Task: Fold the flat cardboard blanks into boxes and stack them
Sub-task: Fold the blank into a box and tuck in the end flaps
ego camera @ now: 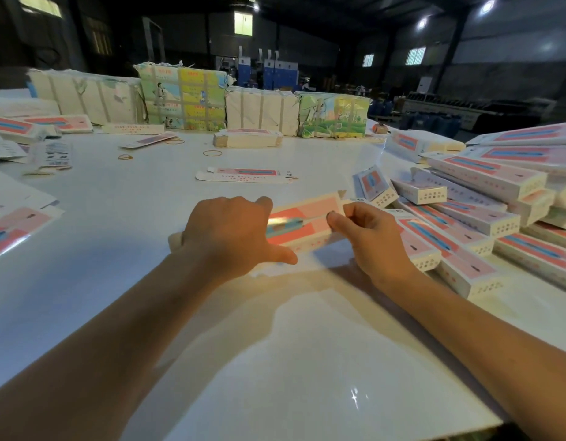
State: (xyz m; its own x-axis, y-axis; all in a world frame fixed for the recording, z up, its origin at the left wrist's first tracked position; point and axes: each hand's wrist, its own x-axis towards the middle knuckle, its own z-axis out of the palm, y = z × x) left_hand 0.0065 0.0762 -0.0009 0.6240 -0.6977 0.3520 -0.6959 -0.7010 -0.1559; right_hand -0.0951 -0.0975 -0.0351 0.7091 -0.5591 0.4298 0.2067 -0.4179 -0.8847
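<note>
Head view: a pink blank (pixel 302 222) is held just above the white table (pixel 275 361), near the middle of the frame. The left hand (pixel 230 232) is curled over its left part, thumb stretched along the near edge, and most of that end is hidden beneath it. The right hand (pixel 367 232) pinches the blank's right end between thumb and fingers. The two hands are kept apart, one at each end. The blank appears to be partly opened into a sleeve, though this is blurred; a small flap is seen standing out at its far right corner, so the ends are judged not yet closed.

To the right, a pile of boxes (pixel 485 218) has already been folded and laid in loose, overlapping rows, touching one another; a good part of the task is judged done. Much is left: one flat blank (pixel 246 175) lies beyond the hands, a short stack of blanks (pixel 247 138) sits further back, and more flats are scattered at the left edge. Wrapped bundles (pixel 183 98) are lined along the far side of the table, probably unopened stock. Rubber bands (pixel 212 153) are strewn between them. The box in hand remains to be finished and added to the pile.
</note>
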